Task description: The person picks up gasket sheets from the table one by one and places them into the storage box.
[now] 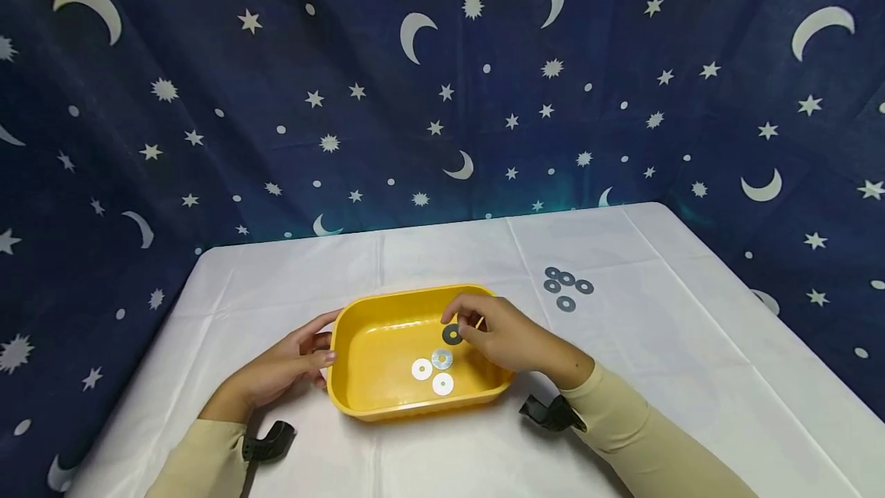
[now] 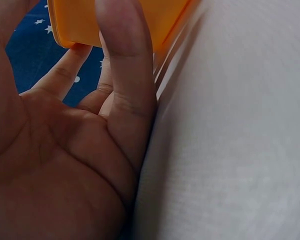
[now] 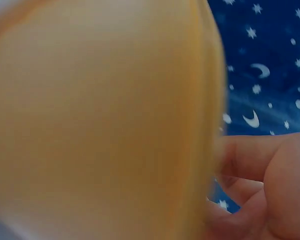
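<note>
A yellow plastic tray stands on the table, with several light metal washers lying on its floor. My right hand reaches in over the tray's right end and pinches a dark grey washer at the thumb and fingertips. In the right wrist view the tray's outer wall covers the fingertips and the washer. My left hand rests against the tray's left end with fingers spread and fairly straight. The left wrist view shows its fingers touching the tray wall from outside.
Several grey washers lie in a loose cluster on the white tablecloth, right of the tray and farther back. A dark blue curtain with moons and stars hangs behind the table. Black straps are worn at both wrists.
</note>
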`<act>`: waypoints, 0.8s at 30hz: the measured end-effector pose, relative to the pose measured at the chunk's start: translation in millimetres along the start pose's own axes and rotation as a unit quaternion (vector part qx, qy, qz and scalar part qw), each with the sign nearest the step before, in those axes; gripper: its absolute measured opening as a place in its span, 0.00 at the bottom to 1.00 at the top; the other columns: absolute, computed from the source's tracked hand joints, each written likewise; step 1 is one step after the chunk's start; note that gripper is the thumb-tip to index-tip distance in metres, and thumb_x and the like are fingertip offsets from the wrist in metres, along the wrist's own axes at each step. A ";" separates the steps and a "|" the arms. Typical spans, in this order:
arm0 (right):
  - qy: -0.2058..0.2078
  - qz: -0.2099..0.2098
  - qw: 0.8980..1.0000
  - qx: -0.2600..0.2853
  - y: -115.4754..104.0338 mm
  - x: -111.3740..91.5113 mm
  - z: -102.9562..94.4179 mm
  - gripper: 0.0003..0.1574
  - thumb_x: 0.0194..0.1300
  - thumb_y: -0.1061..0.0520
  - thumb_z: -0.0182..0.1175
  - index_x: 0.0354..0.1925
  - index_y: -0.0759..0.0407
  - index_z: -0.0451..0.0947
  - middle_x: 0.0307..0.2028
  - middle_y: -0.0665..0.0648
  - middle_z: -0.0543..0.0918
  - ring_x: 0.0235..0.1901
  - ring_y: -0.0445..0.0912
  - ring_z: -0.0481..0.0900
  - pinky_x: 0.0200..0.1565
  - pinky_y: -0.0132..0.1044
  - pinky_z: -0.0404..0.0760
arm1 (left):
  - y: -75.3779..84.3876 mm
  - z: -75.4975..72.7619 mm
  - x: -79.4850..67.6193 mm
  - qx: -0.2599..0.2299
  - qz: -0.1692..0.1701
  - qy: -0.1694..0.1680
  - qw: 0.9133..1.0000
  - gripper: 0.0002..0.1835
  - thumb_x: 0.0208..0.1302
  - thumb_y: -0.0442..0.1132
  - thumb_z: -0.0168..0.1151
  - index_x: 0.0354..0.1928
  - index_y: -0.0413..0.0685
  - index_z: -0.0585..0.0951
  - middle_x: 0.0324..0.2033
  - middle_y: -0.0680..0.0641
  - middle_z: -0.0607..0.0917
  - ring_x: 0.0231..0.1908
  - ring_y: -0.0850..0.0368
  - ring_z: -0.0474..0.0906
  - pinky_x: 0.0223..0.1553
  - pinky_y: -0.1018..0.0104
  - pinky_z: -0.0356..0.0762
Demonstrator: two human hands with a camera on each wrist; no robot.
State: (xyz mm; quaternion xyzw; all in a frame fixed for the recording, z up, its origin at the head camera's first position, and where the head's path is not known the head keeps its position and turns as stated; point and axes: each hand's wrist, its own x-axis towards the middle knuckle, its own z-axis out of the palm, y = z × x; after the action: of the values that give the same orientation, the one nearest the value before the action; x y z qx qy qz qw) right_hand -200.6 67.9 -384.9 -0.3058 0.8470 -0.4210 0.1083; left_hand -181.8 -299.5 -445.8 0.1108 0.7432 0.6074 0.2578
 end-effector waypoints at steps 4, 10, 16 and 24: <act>-0.013 -0.028 0.999 -0.006 -0.4 4.8 14.8 0.12 0.68 0.67 0.54 0.45 0.56 0.80 0.29 0.48 0.76 0.31 0.41 0.73 0.36 0.31 0.76 | 0.4 -0.1 2.3 0.000 0.003 -0.002 1.000 0.37 0.72 0.38 0.57 0.78 0.56 0.53 0.59 0.39 0.76 0.40 0.52 0.81 0.36 0.62 0.84; -0.048 -0.036 0.998 -0.008 -2.7 13.0 32.2 0.11 0.68 0.67 0.55 0.45 0.57 0.80 0.27 0.49 0.77 0.27 0.38 0.74 0.33 0.28 0.75 | 0.7 0.8 1.9 -0.002 0.007 -0.006 1.000 0.38 0.72 0.37 0.57 0.78 0.54 0.52 0.59 0.39 0.76 0.40 0.53 0.81 0.36 0.62 0.84; -0.082 -0.006 0.996 0.035 -6.1 20.1 45.2 0.10 0.69 0.68 0.54 0.44 0.59 0.79 0.27 0.57 0.79 0.16 0.45 0.76 0.21 0.28 0.75 | 2.4 1.3 1.2 -0.004 0.006 -0.004 1.000 0.38 0.72 0.37 0.57 0.78 0.54 0.52 0.59 0.39 0.76 0.40 0.52 0.81 0.36 0.62 0.84; -0.104 -0.014 0.994 0.003 -3.2 28.4 57.7 0.11 0.65 0.71 0.57 0.39 0.57 0.80 0.25 0.47 0.75 0.19 0.34 0.69 0.25 0.24 0.70 | 0.9 0.4 2.4 -0.007 0.015 -0.013 1.000 0.38 0.73 0.37 0.57 0.78 0.52 0.51 0.59 0.37 0.75 0.41 0.53 0.81 0.37 0.62 0.84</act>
State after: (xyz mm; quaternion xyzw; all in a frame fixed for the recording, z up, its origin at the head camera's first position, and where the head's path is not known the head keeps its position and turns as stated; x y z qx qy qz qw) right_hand -196.2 11.9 -416.2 -0.3596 0.8256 -0.3905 0.1911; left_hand -183.8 -297.8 -445.6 0.1277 0.7340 0.6148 0.2588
